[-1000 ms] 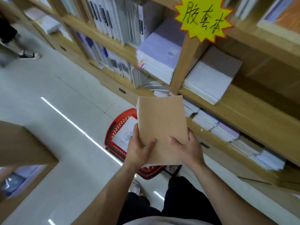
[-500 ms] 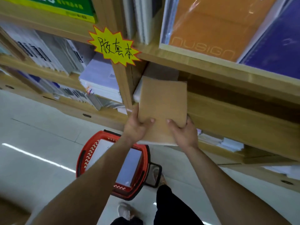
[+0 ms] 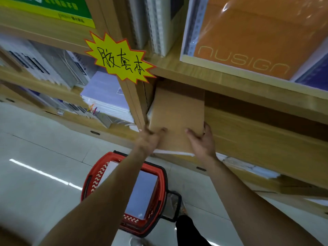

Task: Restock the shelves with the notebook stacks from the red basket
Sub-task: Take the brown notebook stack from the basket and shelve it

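Observation:
A stack of notebooks with a plain brown cover lies partly inside a wooden shelf compartment, on top of a pale stack there, with its near edge still sticking out. My left hand grips its near left corner, thumb on the cover. My right hand holds its near right corner and side. Below my arms the red basket stands on the floor with a pale blue-covered notebook stack inside.
A yellow starburst price sign hangs on the upright post left of the compartment. An orange notebook stands on the shelf above. A lavender stack fills the compartment to the left. Grey tiled floor lies on the left.
Both hands lifted the brown stack from above the basket up to the shelf and pushed it deeper into the compartment. My view tilted upward.

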Available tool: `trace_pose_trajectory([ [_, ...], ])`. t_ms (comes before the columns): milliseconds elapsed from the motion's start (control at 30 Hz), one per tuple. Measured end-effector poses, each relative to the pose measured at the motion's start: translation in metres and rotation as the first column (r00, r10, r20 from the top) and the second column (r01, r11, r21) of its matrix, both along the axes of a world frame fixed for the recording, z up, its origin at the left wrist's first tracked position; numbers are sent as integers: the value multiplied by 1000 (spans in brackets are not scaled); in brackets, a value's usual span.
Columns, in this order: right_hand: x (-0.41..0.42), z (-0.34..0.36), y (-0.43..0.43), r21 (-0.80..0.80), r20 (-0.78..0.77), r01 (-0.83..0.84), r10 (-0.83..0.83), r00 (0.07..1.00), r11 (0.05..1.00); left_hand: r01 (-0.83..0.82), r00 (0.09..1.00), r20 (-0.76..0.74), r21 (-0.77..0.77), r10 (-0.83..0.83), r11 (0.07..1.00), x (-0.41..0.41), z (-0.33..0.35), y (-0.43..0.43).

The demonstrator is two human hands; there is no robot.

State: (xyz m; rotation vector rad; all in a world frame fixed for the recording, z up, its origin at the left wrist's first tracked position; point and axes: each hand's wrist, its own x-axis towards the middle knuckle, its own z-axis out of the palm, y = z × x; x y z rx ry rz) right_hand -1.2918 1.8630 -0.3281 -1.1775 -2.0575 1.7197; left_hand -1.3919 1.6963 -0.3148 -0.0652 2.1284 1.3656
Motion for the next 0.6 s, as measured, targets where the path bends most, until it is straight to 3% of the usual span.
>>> trace_pose_trajectory([
  [100,-5,3,-3,16,-11,42,-42,999,999,-41,998,48,2,41,999,4,6,-1],
  [200,-23,7,-2,-5,-36,113,-113,993,994,-86,996,-25,68,88,994,-11,15,6],
  [333,-56,7,4,28,-45,219,-218,975,975,-111,991,-73,46,114,993,-16,12,1],
  [467,-64,4,4,6,-63,281,-280,958,960,-24,998,-63,30,26,999,17,-4,-5],
  [600,-58,1,-3,-29,-84,278,-279,957,960,-54,992,-111,101,65,993,22,-22,7],
])
